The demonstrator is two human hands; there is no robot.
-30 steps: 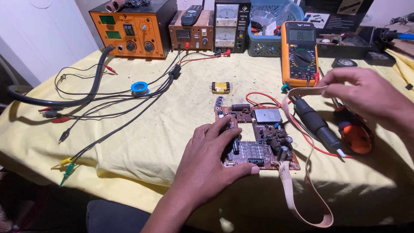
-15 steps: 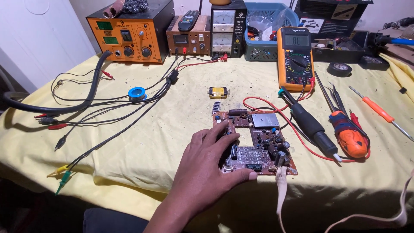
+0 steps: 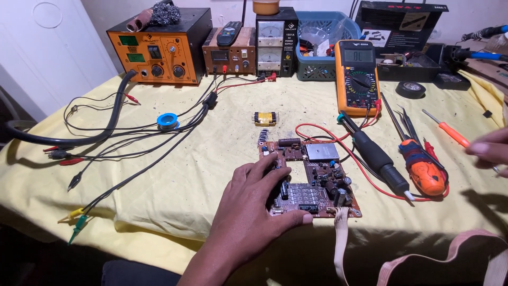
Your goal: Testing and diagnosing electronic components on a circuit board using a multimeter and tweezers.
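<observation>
The tabletop (image 3: pixel 211 175) is covered in pale yellow cloth. A brown circuit board (image 3: pixel 309 177) is seen at centre; at 12 o'clock of it, an orange-cased multimeter (image 3: pixel 358 77). At 3 o'clock, an orange-and-black screwdriver (image 3: pixel 423 169) is ringed by red wire (image 3: pixel 365 169). A blue solder spool (image 3: pixel 168 121) is seen at 10 o'clock.

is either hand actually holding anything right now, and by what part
The left hand presses flat on the brown circuit board, covering its left edge and near corner, pinning rather than gripping it. The right hand at the frame edge shows nothing held.

Bright, even light — soft shadows
</observation>
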